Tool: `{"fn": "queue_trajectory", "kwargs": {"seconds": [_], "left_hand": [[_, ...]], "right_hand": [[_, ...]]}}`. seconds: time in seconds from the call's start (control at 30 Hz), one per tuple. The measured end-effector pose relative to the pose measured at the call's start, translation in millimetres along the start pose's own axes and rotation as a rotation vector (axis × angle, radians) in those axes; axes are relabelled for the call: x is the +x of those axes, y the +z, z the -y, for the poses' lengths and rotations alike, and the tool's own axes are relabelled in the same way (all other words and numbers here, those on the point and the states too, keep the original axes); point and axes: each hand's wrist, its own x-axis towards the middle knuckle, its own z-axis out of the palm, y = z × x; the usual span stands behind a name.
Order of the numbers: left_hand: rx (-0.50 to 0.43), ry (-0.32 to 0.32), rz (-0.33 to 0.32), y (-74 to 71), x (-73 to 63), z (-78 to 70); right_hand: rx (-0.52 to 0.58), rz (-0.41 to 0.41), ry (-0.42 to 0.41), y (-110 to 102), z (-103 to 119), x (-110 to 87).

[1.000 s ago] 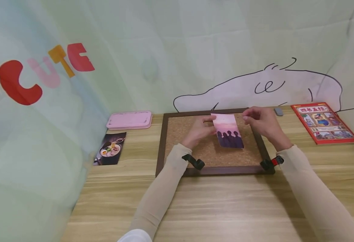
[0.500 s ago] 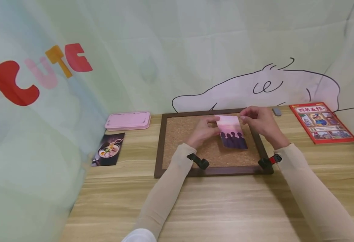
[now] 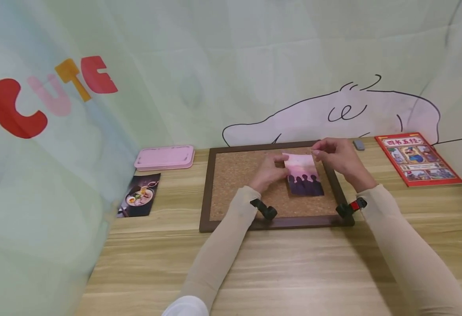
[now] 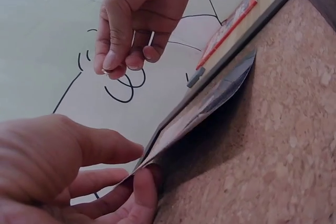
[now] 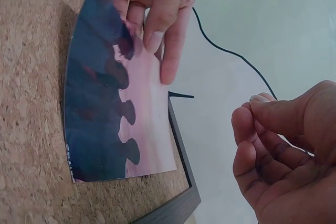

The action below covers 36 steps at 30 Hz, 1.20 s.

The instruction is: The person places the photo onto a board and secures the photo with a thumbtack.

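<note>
My left hand (image 3: pixel 270 172) pinches the left edge of a photo print (image 3: pixel 304 177) with a pink sky and dark silhouettes of people. In the left wrist view the print (image 4: pixel 210 98) slants over the cork board (image 4: pixel 294 77), a shadow beneath it. Thumb above and fingers below hold it there. Near the print's upper right corner, my right hand (image 3: pixel 339 158) has thumb and index finger pinched together. A tiny shiny pin-like piece (image 4: pixel 106 72) shows at those fingertips, mostly hidden by them. The dark-framed cork board (image 3: pixel 235 188) lies on the wooden table.
Left of the board are a pink tin case (image 3: pixel 164 158) and a photo of a noodle bowl (image 3: pixel 139 196). A small grey block (image 3: pixel 359 145) and a red-bordered book (image 3: pixel 418 160) lie to the right. Printed cloth (image 3: pixel 191 66) hangs behind the table.
My left hand has shifted the print to the right and slightly down over the board. My right hand has stayed pinched, and the gap between it and the print's upper right corner has narrowed.
</note>
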Motion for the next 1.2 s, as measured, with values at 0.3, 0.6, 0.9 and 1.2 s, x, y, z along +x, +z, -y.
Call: {"fn": "queue_trajectory", "kwargs": {"seconds": [0.3, 0.6, 0.9, 1.2], "left_hand": [[0.056, -0.009, 0.01, 8.2, 3.8, 0.9], [0.251, 0.092, -0.016, 11.5, 3.2, 4.0], [0.284, 0.085, -0.04, 20.6, 8.3, 4.0], [0.39, 0.122, -0.025, 21.0, 13.1, 4.4]], "right_hand": [[0.002, -0.001, -0.008, 0, -6, 3.7], [-0.031, 0.038, 0.032, -1, -10, 11.8], [-0.088, 0.114, 0.056, -4, -20, 20.3], [-0.134, 0.169, -0.002, 0, -25, 28.3]]}}
